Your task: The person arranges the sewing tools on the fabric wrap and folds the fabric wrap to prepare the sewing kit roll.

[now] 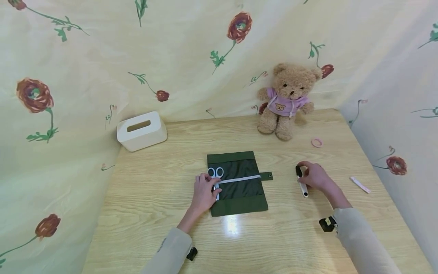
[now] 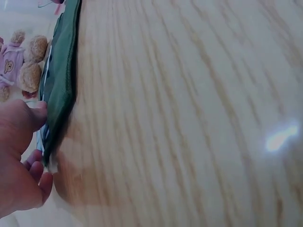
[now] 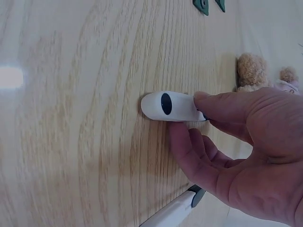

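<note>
An open dark green fabric tool roll (image 1: 239, 207) lies on the table with a white elastic band across it. Scissors (image 1: 219, 172) with pale handles lie along its left side. My left hand (image 1: 204, 193) grips at the scissors, thumb and fingers about their blades by the band; in the left wrist view it reaches the roll's edge. Off to the right, my right hand (image 1: 315, 177) pinches a white tool (image 1: 302, 187) with a black end, seen close in the right wrist view with a black oval (image 3: 166, 103) on its rounded tip.
A teddy bear (image 1: 289, 99) in a purple hoodie sits at the back right. At the back left stands a white tissue box (image 1: 145, 135). Right of my right hand lie a pink ring (image 1: 316, 142) and a slim white-and-pink thing (image 1: 360, 185). A snap strap (image 1: 267, 176) sticks out from the roll.
</note>
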Motion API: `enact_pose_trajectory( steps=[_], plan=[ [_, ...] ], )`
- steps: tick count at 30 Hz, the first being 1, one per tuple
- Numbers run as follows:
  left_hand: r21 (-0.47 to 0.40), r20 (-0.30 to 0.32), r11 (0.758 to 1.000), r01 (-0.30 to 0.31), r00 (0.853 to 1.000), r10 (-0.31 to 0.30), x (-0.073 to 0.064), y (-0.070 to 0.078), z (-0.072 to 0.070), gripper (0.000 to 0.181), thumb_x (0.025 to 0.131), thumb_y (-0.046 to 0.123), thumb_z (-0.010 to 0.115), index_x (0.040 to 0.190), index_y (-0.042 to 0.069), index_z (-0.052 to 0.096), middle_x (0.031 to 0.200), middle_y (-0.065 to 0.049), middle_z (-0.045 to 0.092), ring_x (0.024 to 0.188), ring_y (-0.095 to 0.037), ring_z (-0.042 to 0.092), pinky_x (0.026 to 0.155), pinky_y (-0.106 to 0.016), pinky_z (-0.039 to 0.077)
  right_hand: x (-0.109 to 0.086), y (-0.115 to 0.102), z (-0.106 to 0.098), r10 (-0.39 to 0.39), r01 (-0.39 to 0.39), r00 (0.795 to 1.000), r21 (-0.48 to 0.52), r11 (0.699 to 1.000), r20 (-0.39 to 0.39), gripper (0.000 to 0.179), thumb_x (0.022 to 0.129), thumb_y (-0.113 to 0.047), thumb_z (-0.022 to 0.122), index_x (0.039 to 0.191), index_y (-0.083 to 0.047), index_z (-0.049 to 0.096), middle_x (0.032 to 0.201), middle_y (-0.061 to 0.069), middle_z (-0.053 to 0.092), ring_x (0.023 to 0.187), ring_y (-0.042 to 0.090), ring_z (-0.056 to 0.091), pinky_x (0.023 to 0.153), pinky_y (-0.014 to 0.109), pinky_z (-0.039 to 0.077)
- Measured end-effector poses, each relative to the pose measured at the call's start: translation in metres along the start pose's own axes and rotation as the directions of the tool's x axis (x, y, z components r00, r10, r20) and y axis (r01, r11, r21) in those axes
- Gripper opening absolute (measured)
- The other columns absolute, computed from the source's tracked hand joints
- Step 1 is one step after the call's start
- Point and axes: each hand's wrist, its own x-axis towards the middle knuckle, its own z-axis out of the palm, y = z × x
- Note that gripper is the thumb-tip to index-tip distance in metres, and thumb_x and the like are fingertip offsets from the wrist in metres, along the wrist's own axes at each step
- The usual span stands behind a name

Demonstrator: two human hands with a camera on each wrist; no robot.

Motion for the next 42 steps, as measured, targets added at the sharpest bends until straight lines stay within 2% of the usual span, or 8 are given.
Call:
enact_pose_trajectory(
  steps=[4,8,18,25,28,34,39,42],
  plan=[
    [0.035,0.028,0.999,0.036,0.999,-0.037,0.0,0.003,-0.001,0.027,0.089,0.017,0.076,0.114,0.016,0.07,0.106,-0.011,0.043,0.098,-0.031,0.038,0.076,-0.044,0.033,-0.001,-0.004,0.004,0.004,-0.004,1.0,0.014,1.0,-0.01,0.054,0.08,0.004,0.072,0.126,0.015,0.046,0.084,0.023,0.056,0.064,0.025,0.058,0.053,0.036,0.053],
    [0.039,0.035,0.997,0.068,0.997,-0.069,0.001,0.003,-0.002,0.03,0.089,0.016,0.075,0.118,0.018,0.071,0.104,-0.01,0.041,0.097,-0.032,0.036,0.075,-0.044,0.03,-0.001,-0.009,0.009,0.008,-0.007,1.0,0.036,0.999,-0.01,0.053,0.081,0.004,0.07,0.128,0.011,0.046,0.082,0.018,0.059,0.063,0.022,0.058,0.053,0.035,0.05],
    [-0.043,0.03,0.993,0.11,0.994,-0.109,0.0,0.003,-0.003,0.028,0.087,0.013,0.076,0.115,0.017,0.071,0.102,-0.011,0.041,0.095,-0.033,0.035,0.078,-0.048,0.029,0.001,-0.007,0.012,-0.016,0.016,1.0,0.023,1.0,-0.001,0.054,0.081,0.004,0.071,0.129,0.008,0.047,0.075,0.008,0.055,0.059,0.018,0.051,0.051,0.032,0.042],
    [-0.08,0.035,0.984,0.162,0.987,-0.159,0.003,0.005,-0.003,0.024,0.086,0.01,0.076,0.108,0.019,0.071,0.103,-0.01,0.04,0.096,-0.034,0.036,0.078,-0.049,0.029,0.0,-0.01,0.012,-0.013,0.013,1.0,0.125,0.992,-0.004,0.053,0.085,0.004,0.07,0.132,0.008,0.046,0.084,0.015,0.058,0.066,0.02,0.056,0.054,0.032,0.048],
    [-0.091,0.035,0.98,0.179,0.984,-0.177,0.004,0.007,-0.002,0.024,0.085,0.008,0.076,0.105,0.019,0.07,0.102,-0.01,0.039,0.096,-0.034,0.036,0.077,-0.049,0.028,0.005,-0.016,0.015,-0.025,0.024,1.0,0.244,0.969,0.0,0.055,0.09,0.004,0.068,0.138,0.007,0.042,0.096,0.021,0.058,0.077,0.022,0.058,0.059,0.033,0.053],
    [-0.101,0.029,0.976,0.194,0.981,-0.192,0.004,0.009,0.0,0.024,0.084,0.007,0.077,0.103,0.02,0.069,0.103,-0.011,0.039,0.096,-0.034,0.036,0.077,-0.05,0.029,0.03,-0.046,0.035,-0.064,0.054,0.998,0.462,0.885,0.006,0.061,0.093,0.006,0.063,0.147,0.004,0.034,0.107,0.027,0.053,0.086,0.026,0.059,0.068,0.039,0.057],
    [-0.107,0.05,0.971,0.214,0.977,-0.209,0.005,0.01,0.001,0.024,0.085,0.008,0.076,0.104,0.02,0.068,0.104,-0.01,0.039,0.098,-0.034,0.036,0.08,-0.051,0.029,0.054,-0.073,0.06,-0.109,0.101,0.994,0.522,0.847,-0.015,0.058,0.093,0.01,0.06,0.145,0.004,0.036,0.106,0.027,0.052,0.084,0.027,0.061,0.068,0.042,0.057],
    [-0.114,0.053,0.968,0.223,0.975,-0.218,0.006,0.011,0.002,0.024,0.085,0.008,0.076,0.105,0.019,0.069,0.104,-0.01,0.039,0.099,-0.035,0.036,0.082,-0.052,0.029,0.067,-0.087,0.076,-0.129,0.124,0.991,0.531,0.838,-0.028,0.056,0.092,0.012,0.06,0.143,0.005,0.038,0.104,0.026,0.052,0.082,0.027,0.061,0.067,0.043,0.057]
  ],
)
